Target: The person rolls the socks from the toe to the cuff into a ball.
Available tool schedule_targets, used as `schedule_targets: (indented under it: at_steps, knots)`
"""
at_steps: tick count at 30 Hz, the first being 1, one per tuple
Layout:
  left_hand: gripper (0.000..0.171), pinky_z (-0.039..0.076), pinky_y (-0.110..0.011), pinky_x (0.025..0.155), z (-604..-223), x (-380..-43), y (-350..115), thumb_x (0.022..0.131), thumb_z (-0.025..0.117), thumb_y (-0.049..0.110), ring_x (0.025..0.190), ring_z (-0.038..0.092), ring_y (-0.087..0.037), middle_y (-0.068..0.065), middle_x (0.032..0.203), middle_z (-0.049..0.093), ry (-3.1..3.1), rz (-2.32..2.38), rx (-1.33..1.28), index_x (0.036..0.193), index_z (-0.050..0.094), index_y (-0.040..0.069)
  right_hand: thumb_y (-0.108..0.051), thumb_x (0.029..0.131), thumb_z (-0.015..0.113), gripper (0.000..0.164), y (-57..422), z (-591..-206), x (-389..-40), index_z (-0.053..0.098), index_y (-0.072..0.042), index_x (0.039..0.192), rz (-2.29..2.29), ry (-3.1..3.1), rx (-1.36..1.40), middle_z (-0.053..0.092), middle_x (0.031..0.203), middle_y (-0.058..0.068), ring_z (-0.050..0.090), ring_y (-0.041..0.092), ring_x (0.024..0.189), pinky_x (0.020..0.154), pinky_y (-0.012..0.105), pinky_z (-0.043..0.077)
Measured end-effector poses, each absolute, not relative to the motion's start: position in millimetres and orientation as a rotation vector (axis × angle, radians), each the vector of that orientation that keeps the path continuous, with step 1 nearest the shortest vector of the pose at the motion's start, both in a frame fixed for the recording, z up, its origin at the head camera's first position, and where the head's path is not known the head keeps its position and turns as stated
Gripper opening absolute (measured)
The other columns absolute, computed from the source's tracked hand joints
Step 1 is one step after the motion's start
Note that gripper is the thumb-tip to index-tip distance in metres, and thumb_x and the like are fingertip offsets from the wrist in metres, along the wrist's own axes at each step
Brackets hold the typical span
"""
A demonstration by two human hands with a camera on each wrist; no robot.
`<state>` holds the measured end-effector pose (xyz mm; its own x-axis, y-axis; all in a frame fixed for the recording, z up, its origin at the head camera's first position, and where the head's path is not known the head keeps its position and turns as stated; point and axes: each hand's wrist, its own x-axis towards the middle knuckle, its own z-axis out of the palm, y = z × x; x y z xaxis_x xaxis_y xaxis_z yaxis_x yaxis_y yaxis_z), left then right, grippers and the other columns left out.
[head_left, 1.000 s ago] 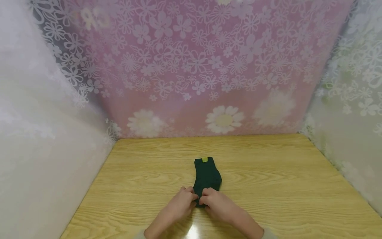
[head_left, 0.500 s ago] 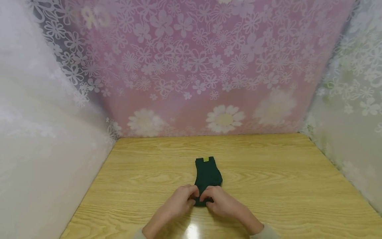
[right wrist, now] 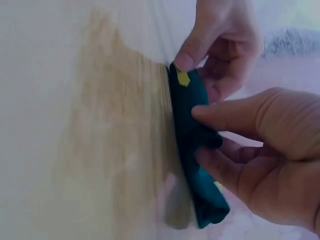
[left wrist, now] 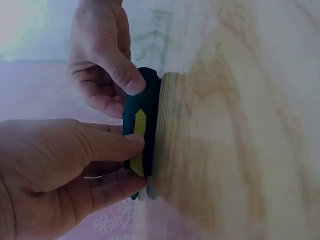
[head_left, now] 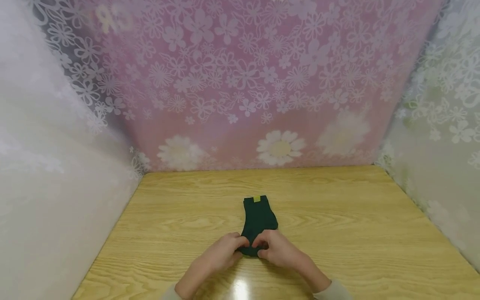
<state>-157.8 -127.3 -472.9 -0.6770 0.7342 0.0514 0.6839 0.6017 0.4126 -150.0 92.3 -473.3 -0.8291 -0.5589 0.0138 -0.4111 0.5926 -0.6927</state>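
A dark green sock (head_left: 259,214) lies on the wooden table with its cuff away from me; a small yellow label (head_left: 256,199) sits on the cuff. Its toe end, nearest me, looks turned up into a thick fold. My left hand (head_left: 222,251) pinches the left side of that fold, thumb and fingers around it. On the right side my right hand (head_left: 279,250) pinches the same end. In the left wrist view a yellow patch (left wrist: 139,135) shows on the folded sock (left wrist: 134,102) beside the left thumb. The fingers hide part of the toe end.
The wood-grain table (head_left: 168,216) stretches around the sock. A pink flowered backdrop (head_left: 232,96) rises behind it, with pale flowered panels on the left (head_left: 56,166) and right (head_left: 442,166). Light glares on the table (head_left: 241,287) between the forearms.
Both hands have shifted slightly away from me at the toe end, and the sock's near edge has moved up a little with them. The cuff and label lie about where they were.
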Motion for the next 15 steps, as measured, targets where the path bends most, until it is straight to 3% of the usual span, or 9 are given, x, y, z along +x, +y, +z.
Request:
schedule_targets:
  at_steps: [7,15]
  knots:
    - [0.023,0.049,-0.017,0.077,-475,-156,-125,0.093,0.065,0.001,0.09,0.06,-0.008,0.0,0.098,0.066,2.751,0.46,1.272,0.113,0.071,0.011,0.001,0.082,0.075,0.014,81,-465,-136,0.077,-0.01,0.091,-0.496,2.981,-1.101,0.054,0.087,-0.002,0.049,0.012,0.078,0.07,0.025,0.051]
    - [0.022,0.05,-0.017,0.08,-473,-156,-125,0.095,0.062,0.002,0.092,0.06,-0.006,0.002,0.1,0.067,2.726,0.502,1.251,0.113,0.072,0.011,-0.014,0.082,0.08,0.015,73,-463,-130,0.076,-0.01,0.095,-0.201,2.979,-1.056,0.056,0.083,-0.001,0.055,0.014,0.076,0.066,0.026,0.052]
